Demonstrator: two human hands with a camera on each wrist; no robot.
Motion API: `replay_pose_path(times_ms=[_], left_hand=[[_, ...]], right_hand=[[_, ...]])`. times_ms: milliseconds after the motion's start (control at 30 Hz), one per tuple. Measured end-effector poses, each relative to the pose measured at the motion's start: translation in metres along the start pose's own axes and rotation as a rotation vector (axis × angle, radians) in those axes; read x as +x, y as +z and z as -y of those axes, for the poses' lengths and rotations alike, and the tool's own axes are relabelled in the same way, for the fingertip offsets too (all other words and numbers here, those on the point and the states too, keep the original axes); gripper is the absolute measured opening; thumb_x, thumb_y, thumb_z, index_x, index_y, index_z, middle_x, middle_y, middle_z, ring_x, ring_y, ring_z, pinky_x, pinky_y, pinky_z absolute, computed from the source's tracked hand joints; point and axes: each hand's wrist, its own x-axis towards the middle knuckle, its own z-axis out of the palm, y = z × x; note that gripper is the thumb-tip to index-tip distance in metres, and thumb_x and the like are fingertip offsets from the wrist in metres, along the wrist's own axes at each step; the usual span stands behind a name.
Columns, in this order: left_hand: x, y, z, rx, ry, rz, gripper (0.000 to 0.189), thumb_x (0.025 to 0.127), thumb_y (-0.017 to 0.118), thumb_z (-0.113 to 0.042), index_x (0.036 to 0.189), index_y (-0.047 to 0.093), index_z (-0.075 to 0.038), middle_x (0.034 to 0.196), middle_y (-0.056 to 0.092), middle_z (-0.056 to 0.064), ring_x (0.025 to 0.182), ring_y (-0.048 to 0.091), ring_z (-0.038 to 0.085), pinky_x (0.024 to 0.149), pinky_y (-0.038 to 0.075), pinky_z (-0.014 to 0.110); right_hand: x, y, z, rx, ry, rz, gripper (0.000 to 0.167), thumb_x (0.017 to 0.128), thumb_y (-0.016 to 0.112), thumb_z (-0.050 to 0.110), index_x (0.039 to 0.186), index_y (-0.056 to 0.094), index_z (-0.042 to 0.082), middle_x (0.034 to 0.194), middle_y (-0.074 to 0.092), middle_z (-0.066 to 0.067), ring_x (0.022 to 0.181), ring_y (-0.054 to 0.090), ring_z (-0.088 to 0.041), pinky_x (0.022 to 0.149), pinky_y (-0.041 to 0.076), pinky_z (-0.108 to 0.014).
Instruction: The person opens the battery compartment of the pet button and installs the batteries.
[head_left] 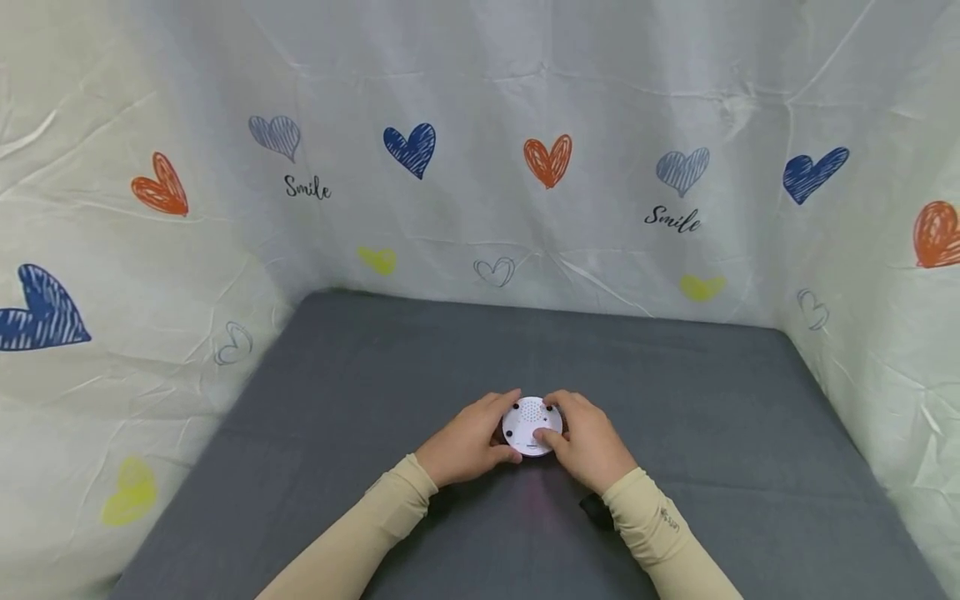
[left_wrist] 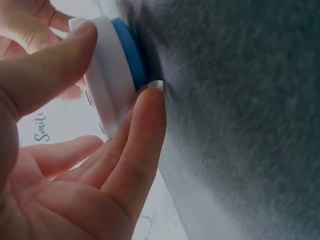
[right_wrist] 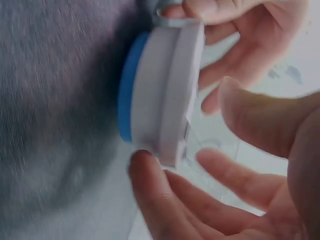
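Note:
A round white push-button sound device (head_left: 531,414) is held upside down near the middle of the dark cloth, its face with small speaker holes and dark round spots turned up. Its blue cap (left_wrist: 131,55) points toward the cloth. My left hand (head_left: 472,439) grips the white rim, thumb on the near side and fingers on the far side. My right hand (head_left: 592,442) holds the right side, with fingers curled at the rim and the thumb over the upturned face. In the right wrist view the white casing (right_wrist: 165,90) sits between both hands.
Grey cloth (head_left: 360,358) covers the table. White curtains (head_left: 480,83) with printed hearts and "Smile" lettering hang at the back and both sides. A small black object (head_left: 597,511) shows beside the right wrist.

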Motion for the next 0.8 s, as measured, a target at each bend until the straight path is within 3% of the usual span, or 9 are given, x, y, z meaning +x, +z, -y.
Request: replay_pose_path(times_ms=[100,200,333,467,600,800], left_hand=[[0.000,-0.003,0.003,-0.049,-0.037,0.015,0.098,0.090,0.091,-0.028,0.167,0.036,-0.001,0.149,0.060,0.013,0.101,0.065,0.013,0.088,0.057,0.031],[-0.002,-0.006,0.005,-0.069,-0.076,0.025,0.103,0.087,0.093,-0.031,0.167,0.035,0.000,0.144,0.062,0.014,0.103,0.068,0.014,0.088,0.057,0.033],[-0.003,-0.009,0.003,-0.079,-0.114,0.038,0.100,0.085,0.095,-0.031,0.164,0.042,0.002,0.136,0.065,0.015,0.095,0.070,0.010,0.082,0.058,0.030],[0.000,-0.011,-0.002,-0.145,-0.137,0.078,0.094,0.085,0.094,-0.029,0.160,0.047,0.003,0.140,0.065,0.019,0.086,0.072,0.004,0.075,0.058,0.026],[0.004,-0.013,-0.006,-0.188,-0.145,0.102,0.091,0.087,0.093,-0.027,0.159,0.048,0.005,0.135,0.069,0.018,0.084,0.074,0.004,0.073,0.059,0.027],[0.010,-0.017,-0.013,-0.174,-0.141,0.094,0.090,0.088,0.092,-0.029,0.159,0.047,0.006,0.126,0.071,0.016,0.083,0.073,0.006,0.072,0.059,0.029]], right_hand=[[0.001,-0.004,-0.004,0.015,0.037,0.024,0.047,0.101,0.078,0.024,0.141,0.066,0.002,0.129,0.072,-0.016,0.092,0.071,-0.020,0.079,0.059,-0.038],[0.002,-0.006,-0.008,0.019,0.060,0.051,0.048,0.105,0.072,0.025,0.145,0.065,0.001,0.134,0.073,-0.016,0.093,0.073,-0.018,0.080,0.060,-0.040],[0.003,-0.007,-0.010,0.007,0.066,0.077,0.044,0.107,0.067,0.027,0.142,0.067,0.000,0.128,0.076,-0.014,0.091,0.071,-0.017,0.084,0.060,-0.043],[0.003,-0.007,-0.009,0.037,0.058,0.083,0.040,0.108,0.066,0.028,0.136,0.071,0.000,0.123,0.078,-0.013,0.096,0.072,-0.019,0.091,0.060,-0.048],[0.003,-0.007,-0.009,0.068,0.053,0.090,0.040,0.108,0.066,0.030,0.134,0.073,0.000,0.124,0.078,-0.014,0.097,0.074,-0.020,0.090,0.061,-0.048],[0.004,-0.010,-0.010,0.061,0.049,0.072,0.045,0.107,0.067,0.030,0.139,0.070,-0.002,0.131,0.075,-0.019,0.096,0.075,-0.021,0.085,0.062,-0.046]])
